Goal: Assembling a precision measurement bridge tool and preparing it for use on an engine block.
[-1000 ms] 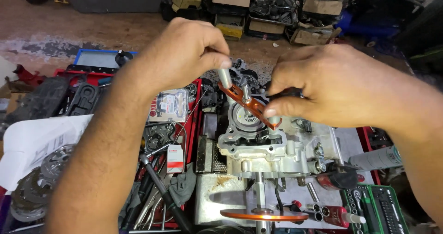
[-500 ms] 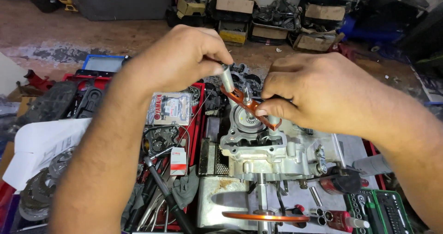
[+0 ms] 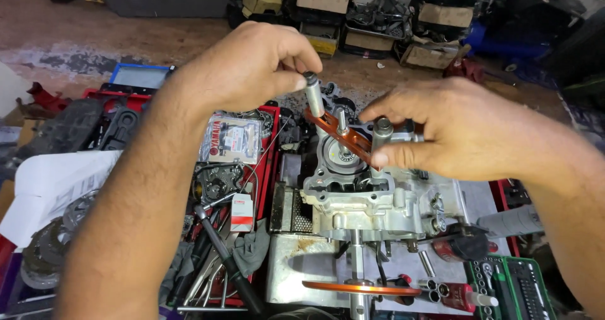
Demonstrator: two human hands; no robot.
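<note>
Left hand [image 3: 242, 68] fingers pinched on upright steel sleeve [image 3: 313, 96], axis vertical, above orange bracket [image 3: 343, 137]. Right hand [image 3: 450, 128] fingers clamped on second sleeve [image 3: 382, 140], both atop engine case [image 3: 362, 203].

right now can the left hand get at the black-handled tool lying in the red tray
Probably yes, once it lets go. The left hand is pinching a metal post on the orange bar, high over the engine case. The black-handled tool lies uncovered in the red tray, beside that forearm.
</note>
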